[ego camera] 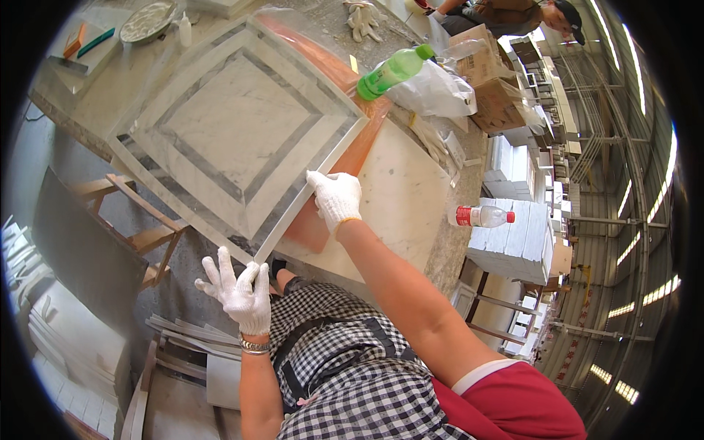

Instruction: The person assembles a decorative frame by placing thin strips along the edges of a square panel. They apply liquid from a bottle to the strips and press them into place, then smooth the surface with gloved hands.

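Observation:
A square marble panel (pixel 236 121) with grey inlaid bands lies on the worktable, one corner jutting out over the table's edge towards me. My right hand (pixel 335 201), in a white knitted glove, grips the panel's right edge, its fingertips on the rim. My left hand (pixel 242 291), gloved as well, is at the near corner; thumb and a finger touch the tip of that corner while the other fingers are spread. Orange plastic film (pixel 352 157) shows under the panel, over a plain white marble slab (pixel 401 192).
A green bottle (pixel 393 71) stands beyond the right corner, near a white plastic bag (pixel 434 91). A clear bottle with a red cap (pixel 481 216) is at the table's right edge. Loose gloves (pixel 363 21) lie behind. A person (pixel 511 16) is at the far right. Wooden trestles (pixel 154 231) stand left.

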The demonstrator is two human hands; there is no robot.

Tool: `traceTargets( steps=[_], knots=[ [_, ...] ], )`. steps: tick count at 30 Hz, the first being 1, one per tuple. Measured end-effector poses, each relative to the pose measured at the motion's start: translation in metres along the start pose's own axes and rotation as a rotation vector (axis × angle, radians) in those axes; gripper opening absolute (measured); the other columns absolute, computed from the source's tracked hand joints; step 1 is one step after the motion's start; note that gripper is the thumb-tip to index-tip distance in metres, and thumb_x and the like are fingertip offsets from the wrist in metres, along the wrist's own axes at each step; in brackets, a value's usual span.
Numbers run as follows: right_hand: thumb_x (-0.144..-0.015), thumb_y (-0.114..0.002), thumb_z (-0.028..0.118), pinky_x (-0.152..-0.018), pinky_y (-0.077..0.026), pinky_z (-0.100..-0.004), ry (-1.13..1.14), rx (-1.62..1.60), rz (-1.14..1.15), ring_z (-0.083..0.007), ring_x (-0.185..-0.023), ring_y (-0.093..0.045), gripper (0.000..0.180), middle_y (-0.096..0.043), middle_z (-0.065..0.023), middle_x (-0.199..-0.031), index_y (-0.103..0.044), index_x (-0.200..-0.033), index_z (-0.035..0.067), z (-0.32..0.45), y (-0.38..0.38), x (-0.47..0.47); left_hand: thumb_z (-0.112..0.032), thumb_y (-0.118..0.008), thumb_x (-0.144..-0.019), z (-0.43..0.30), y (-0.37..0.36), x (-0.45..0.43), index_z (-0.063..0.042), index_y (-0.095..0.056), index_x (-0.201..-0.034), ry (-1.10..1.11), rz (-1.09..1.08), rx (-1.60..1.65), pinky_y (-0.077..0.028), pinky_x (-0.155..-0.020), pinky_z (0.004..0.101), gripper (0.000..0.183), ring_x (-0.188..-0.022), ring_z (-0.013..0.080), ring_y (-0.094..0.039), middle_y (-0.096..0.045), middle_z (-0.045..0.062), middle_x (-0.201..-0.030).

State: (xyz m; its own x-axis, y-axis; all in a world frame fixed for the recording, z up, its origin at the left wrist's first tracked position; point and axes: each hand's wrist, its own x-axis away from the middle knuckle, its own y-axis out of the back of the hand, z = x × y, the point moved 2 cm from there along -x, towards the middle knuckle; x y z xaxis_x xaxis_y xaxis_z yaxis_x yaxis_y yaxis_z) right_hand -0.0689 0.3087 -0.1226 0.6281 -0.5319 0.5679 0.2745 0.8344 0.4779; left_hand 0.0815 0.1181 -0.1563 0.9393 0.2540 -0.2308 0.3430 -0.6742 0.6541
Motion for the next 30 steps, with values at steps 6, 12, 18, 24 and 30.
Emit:
traceTargets(
  steps=[6,12,18,24,30],
  knots=[
    [-0.084,-0.075,0.026,-0.046,-0.038,-0.0328,0.022,0.056,0.020,-0.0146,-0.046,-0.046,0.033,-0.050,-0.0031,-0.056,-0.059,-0.067,0.002,-0.002,0.000,-0.001,-0.013,-0.084,-0.080,-0.005,0.004,-0.007,-0.009,-0.075,-0.095,-0.026,0.003,-0.023,-0.007,-0.121,0.0623,0.018,-0.148,0.0423,-0.033,-0.052,0.019,-0.149],
    [-0.080,-0.076,0.030,-0.047,-0.043,-0.0360,-0.024,0.045,0.054,-0.0198,-0.044,-0.051,0.040,-0.053,-0.0073,-0.053,-0.058,-0.060,0.001,-0.001,0.003,-0.002,-0.013,-0.083,-0.080,-0.007,0.006,-0.007,-0.008,-0.076,-0.096,-0.006,0.036,-0.026,-0.006,-0.121,0.0627,0.018,-0.148,0.0423,-0.032,-0.053,0.019,-0.149],
    [-0.082,-0.077,0.030,-0.041,-0.039,-0.0340,-0.035,0.072,0.116,-0.0166,-0.042,-0.047,0.040,-0.051,-0.0052,-0.053,-0.055,-0.062,0.003,0.006,0.012,-0.005,-0.013,-0.083,-0.081,-0.009,0.003,-0.005,-0.008,-0.076,-0.095,0.008,0.037,-0.024,-0.005,-0.121,0.0629,0.017,-0.148,0.0427,-0.032,-0.053,0.020,-0.149],
    [-0.083,-0.078,0.032,-0.041,-0.040,-0.0352,0.020,0.159,0.137,-0.0173,-0.043,-0.048,0.043,-0.052,-0.0065,-0.054,-0.054,-0.064,0.002,0.009,0.016,-0.011,-0.020,-0.084,-0.079,-0.008,-0.001,-0.006,-0.012,-0.078,-0.091,0.034,0.019,-0.026,-0.005,-0.121,0.0623,0.015,-0.147,0.0411,-0.034,-0.055,0.018,-0.146],
    [-0.085,-0.077,0.035,-0.039,-0.038,-0.0299,0.099,0.228,0.257,-0.0128,-0.041,-0.047,0.043,-0.050,-0.0020,-0.053,-0.058,-0.064,0.004,0.009,0.018,-0.011,-0.020,-0.088,-0.074,0.001,-0.002,0.002,-0.013,-0.077,-0.087,0.005,-0.049,-0.088,-0.008,-0.123,0.0562,0.019,-0.144,0.0370,-0.042,-0.061,0.018,-0.140]
  ],
)
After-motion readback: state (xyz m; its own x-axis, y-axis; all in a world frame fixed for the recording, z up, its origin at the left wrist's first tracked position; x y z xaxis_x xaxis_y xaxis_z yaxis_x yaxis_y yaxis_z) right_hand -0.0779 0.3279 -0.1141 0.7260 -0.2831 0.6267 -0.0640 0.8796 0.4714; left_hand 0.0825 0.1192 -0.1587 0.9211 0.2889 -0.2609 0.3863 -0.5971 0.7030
